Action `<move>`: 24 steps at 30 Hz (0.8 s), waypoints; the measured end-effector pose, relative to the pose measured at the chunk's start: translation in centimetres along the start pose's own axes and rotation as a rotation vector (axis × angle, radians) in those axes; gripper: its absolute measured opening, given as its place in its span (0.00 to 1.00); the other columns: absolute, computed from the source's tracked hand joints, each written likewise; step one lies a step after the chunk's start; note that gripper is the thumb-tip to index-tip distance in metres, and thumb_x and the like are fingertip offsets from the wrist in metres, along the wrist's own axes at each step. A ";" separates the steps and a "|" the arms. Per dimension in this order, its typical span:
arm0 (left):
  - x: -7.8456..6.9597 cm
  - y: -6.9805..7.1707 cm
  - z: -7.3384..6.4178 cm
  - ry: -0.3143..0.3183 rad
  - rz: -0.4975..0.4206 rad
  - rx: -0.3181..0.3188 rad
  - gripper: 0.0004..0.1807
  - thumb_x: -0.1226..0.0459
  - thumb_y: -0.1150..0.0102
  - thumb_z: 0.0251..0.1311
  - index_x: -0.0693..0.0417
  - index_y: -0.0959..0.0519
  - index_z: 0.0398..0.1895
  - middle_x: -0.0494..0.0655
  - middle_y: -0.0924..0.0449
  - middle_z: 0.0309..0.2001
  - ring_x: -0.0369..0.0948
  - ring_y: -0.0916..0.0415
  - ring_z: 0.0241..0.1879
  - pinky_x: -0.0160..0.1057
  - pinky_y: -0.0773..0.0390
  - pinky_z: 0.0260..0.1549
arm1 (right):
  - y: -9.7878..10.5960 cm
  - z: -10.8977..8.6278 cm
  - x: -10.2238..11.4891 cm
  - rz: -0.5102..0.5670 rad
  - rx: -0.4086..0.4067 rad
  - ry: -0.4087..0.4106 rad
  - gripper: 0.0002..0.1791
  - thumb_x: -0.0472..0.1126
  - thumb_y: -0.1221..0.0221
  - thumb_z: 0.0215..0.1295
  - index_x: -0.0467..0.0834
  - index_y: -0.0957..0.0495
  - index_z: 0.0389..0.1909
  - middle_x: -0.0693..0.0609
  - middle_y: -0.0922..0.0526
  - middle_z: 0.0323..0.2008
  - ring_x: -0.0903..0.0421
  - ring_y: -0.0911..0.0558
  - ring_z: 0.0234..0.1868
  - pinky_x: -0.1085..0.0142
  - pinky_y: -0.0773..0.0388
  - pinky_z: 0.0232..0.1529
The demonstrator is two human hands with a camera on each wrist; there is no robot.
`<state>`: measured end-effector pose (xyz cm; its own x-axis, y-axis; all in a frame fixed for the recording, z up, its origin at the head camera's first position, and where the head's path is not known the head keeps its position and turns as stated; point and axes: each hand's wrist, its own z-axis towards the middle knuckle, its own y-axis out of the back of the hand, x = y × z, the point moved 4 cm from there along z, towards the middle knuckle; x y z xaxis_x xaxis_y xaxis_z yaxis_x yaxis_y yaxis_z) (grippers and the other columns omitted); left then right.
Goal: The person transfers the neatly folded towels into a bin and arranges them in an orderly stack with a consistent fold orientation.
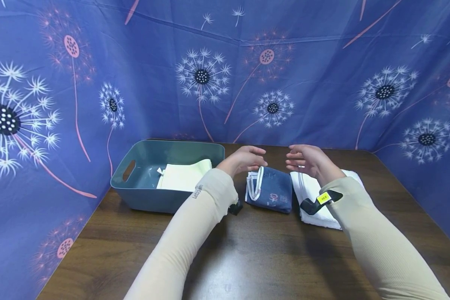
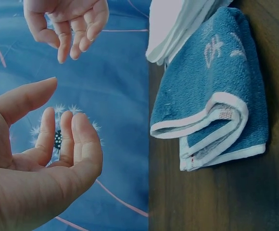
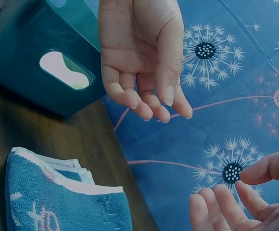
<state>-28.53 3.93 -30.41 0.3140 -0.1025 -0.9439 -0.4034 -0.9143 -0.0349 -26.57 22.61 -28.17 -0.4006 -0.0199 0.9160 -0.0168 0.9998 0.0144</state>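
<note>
Blue towel (image 1: 273, 191) near left hand (image 1: 244, 159)

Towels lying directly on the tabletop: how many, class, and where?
2: a blue towel near the middle, a white towel right of it, partly behind the right sleeve. Others could be hidden.

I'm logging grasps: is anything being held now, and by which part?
Nothing is held: the left hand and right hand are both empty, near but apart from the folded blue cloth towel with white edging.
</note>
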 end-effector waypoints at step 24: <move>2.2 0.1 0.9 -0.022 0.019 -0.059 0.24 0.77 0.38 0.50 0.59 0.26 0.54 0.54 0.25 0.48 0.41 0.25 0.40 0.41 0.27 0.50 | 0.1 1.2 -1.5 -0.017 -0.021 -0.033 0.31 0.36 0.54 0.67 0.41 0.49 0.70 0.50 0.25 0.34 0.56 0.20 0.30 0.59 0.23 0.47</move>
<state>-28.59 3.97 -32.79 0.2878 -0.1123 -0.9511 -0.3577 -0.9338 0.0020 -27.06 22.71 -30.02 -0.4303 -0.0363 0.9019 -0.0044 0.9993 0.0381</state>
